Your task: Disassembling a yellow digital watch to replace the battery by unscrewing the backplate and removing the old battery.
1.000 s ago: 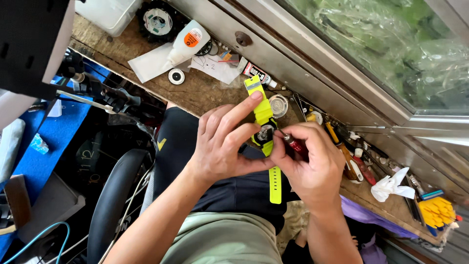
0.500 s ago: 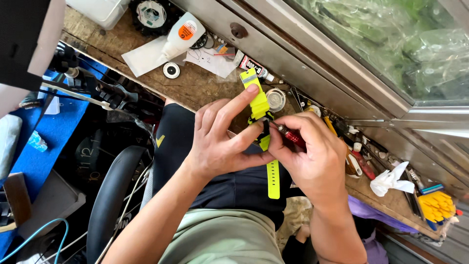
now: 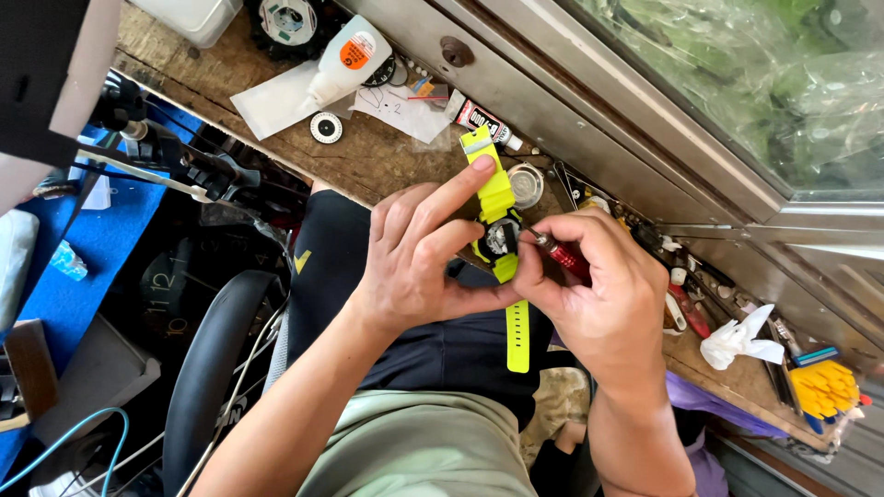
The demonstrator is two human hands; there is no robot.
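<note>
watch held over lap, screwdriver tip at case back

left hand (image 3: pixel 414 262) was clamped on a neon yellow watch (image 3: pixel 498 230), fingers closed round the case from the left, index finger laid up along the upper strap. right hand (image 3: pixel 589 294) was closed on a red-handled screwdriver (image 3: pixel 564 257), thumb and fingers pinched together on the handle. metal tip met the watch's round dark case back from the right side. the watch sat between the two hands, off the desk (image 3: pixel 368 161), just past its near edge and above the person's lap. its long axis ran roughly top to bottom in the head view, upper strap pointing toward the desk's far edge, lower strap hanging free below the hands. the screwdriver lay crosswise to that axis, slanting down to the right. both hands touched the watch or nearly so; left one carried it. on the desk beyond: a white glue bottle (image 3: pixel 348 61) with orange label, a small tube (image 3: pixel 481 121), a round clear lid (image 3: pixel 526 184). a crumpled white tissue (image 3: pixel 737 336) and a yellow tool set (image 3: pixel 826 387) lay toward the right end.
</note>
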